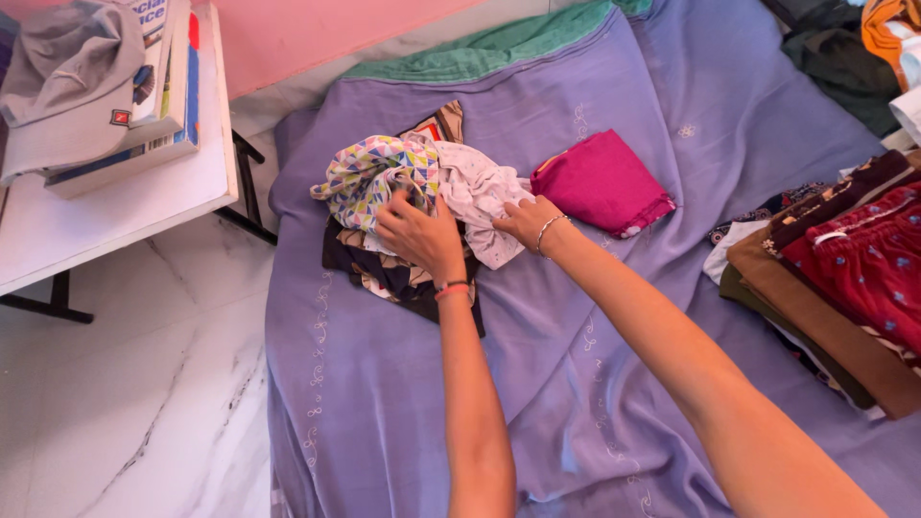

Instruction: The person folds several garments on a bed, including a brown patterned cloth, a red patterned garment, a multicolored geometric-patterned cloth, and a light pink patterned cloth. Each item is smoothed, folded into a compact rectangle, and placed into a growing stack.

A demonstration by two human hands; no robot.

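Note:
A loose heap of clothes [403,230] lies on the purple bedsheet [576,384]. On top are a cloth with a multicoloured triangle print [369,173] and a pale dotted cloth [475,192]; dark and brown pieces lie underneath. My left hand [420,235] presses on the heap and grips the triangle-print cloth at its edge. My right hand [526,221], with a thin bracelet at the wrist, pinches the pale dotted cloth. A folded magenta cloth [602,182] lies just right of the heap.
A stack of folded clothes [844,288] in red, brown and dark tones sits at the right edge of the bed. More garments [854,48] lie at the top right. A white table [115,192] with books and a grey cap [67,77] stands left, over a marble floor [125,412].

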